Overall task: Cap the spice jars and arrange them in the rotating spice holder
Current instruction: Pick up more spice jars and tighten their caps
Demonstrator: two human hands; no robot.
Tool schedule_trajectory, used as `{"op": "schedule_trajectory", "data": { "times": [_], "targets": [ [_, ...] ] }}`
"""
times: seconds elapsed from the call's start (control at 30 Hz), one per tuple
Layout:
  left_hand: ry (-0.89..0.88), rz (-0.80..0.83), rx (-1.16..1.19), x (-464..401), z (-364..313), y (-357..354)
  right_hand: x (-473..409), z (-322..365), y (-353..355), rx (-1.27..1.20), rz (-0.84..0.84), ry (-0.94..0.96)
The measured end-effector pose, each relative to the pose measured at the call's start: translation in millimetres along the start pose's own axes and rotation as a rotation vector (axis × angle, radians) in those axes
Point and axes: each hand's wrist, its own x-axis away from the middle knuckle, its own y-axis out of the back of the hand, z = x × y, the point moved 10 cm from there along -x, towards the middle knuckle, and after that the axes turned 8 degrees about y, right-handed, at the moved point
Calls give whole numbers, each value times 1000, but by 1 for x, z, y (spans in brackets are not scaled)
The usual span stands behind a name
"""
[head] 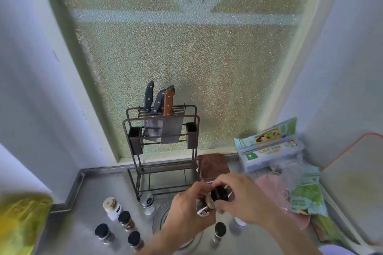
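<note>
My left hand (186, 211) grips a small glass spice jar (204, 207) with dark contents, tilted to the right. My right hand (242, 198) holds a black cap (219, 193) at the jar's mouth. Beneath my hands lies the round clear spice holder (160, 216), mostly hidden. Three black-capped jars (126, 221) stand at the lower left on the grey counter. A white jar with a beige lid (112, 208) and a clear shaker with a grey lid (148, 203) stand behind them. Another black-capped jar (218, 232) stands below my right hand.
A dark wire knife rack (161, 145) with several knives stands against the frosted window. A brown cloth (213, 164), a cling-film box (269, 151), green packets (306, 194) and a pink plate (269, 186) crowd the right. A yellow bag (20, 219) sits at the left edge.
</note>
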Motion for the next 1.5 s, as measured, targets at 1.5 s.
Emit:
{"op": "schedule_trajectory", "data": {
  "times": [1.5],
  "targets": [
    [-76, -31, -14, 28, 25, -6, 12, -12, -21, 73, 87, -141]
  ]
}}
